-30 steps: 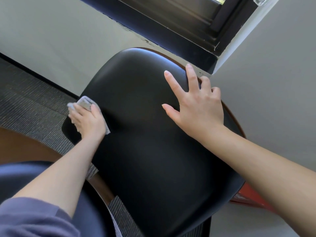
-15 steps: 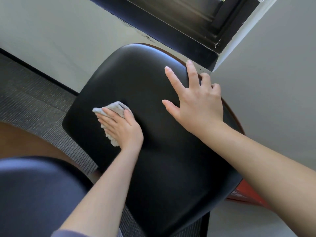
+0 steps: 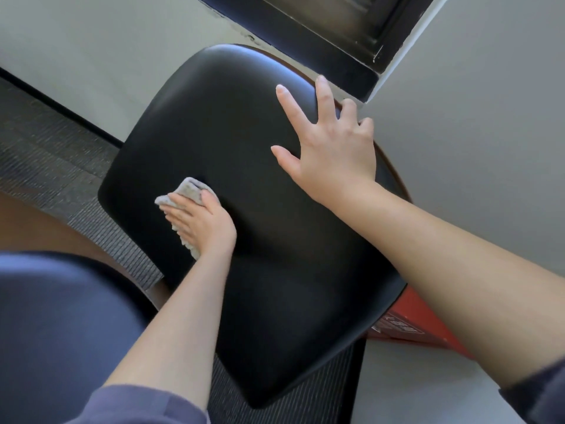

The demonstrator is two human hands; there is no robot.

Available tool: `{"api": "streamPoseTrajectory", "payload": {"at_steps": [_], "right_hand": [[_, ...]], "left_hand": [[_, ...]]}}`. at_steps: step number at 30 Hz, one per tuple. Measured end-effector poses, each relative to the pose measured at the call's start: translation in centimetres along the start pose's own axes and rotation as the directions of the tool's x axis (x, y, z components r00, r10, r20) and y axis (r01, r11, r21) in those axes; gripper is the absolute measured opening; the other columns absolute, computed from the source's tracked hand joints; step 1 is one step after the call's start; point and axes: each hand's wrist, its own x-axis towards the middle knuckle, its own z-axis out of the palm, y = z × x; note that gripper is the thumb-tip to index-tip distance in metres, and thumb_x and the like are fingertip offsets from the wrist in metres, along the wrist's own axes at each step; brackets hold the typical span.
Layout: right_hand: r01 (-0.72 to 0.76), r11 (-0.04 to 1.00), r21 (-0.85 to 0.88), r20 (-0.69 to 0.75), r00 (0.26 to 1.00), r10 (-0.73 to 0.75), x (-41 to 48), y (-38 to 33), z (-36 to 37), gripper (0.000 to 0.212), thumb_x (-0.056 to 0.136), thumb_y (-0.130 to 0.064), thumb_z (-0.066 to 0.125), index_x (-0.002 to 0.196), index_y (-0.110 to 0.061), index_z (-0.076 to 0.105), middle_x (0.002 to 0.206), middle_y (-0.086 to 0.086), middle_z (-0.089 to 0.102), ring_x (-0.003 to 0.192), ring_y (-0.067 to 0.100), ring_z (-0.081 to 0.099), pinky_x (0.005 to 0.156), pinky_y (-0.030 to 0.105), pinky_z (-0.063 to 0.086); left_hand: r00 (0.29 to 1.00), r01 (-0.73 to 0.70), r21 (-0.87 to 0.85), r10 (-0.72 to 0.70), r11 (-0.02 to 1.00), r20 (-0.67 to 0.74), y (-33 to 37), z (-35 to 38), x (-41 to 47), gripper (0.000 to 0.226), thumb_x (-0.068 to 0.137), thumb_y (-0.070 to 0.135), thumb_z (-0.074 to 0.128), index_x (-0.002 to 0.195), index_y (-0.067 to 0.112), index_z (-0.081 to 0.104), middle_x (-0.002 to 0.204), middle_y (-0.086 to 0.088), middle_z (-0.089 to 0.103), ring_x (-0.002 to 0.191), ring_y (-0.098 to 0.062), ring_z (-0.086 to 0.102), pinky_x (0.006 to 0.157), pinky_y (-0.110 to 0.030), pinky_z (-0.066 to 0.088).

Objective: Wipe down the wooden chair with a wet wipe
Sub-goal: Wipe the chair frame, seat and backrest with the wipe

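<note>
on the slick, firm chair seat (image 3: 229, 117), your flat-fingered left grip (image 3: 203, 226) presses the limp wet wipe (image 3: 189, 189), likely to bunch, while your splayed-open right grip (image 3: 336, 154) braces.

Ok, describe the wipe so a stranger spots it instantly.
Find the big black chair seat mid-view. Near its left edge, the left hand presses down a wet wipe. It is the only pale grey, crumpled thing on that smooth dark surface.
</note>
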Motion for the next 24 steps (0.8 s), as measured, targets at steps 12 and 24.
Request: {"api": "streamPoseTrajectory", "payload": {"at_steps": [12,24], "right_hand": [[0.014,1.0,0.024,0.008,1.0,-0.014,0.2,0.0,-0.3,0.072,0.095,-0.065,0.03,0.154,-0.037,0.0,0.161,0.017,0.009,0.133,0.046,0.036,0.099,0.054,0.041],[0.416,0.908,-0.052,0.045,0.909,-0.414,-1.7,0.6,-0.8,0.066,0.099,-0.05,0.035,0.155,-0.027,0.011,0.163,0.013,-0.004,0.15,0.034,-0.007,0.115,0.065,0.001]], "left_hand": [[0.911,-0.398,0.045,0.389,0.916,0.141,-2.8,0.7,-9.0,0.076,0.091,0.049,0.01,0.152,0.01,-0.014,0.16,-0.013,-0.02,0.149,-0.022,-0.017,0.121,-0.039,-0.008],[0.907,-0.195,-0.103,0.219,0.975,0.359,-3.4,-2.1,-11.3,0.06,0.104,0.022,0.027,0.155,0.017,-0.003,0.163,-0.005,-0.009,0.15,-0.021,-0.007,0.122,-0.042,0.004]]}}
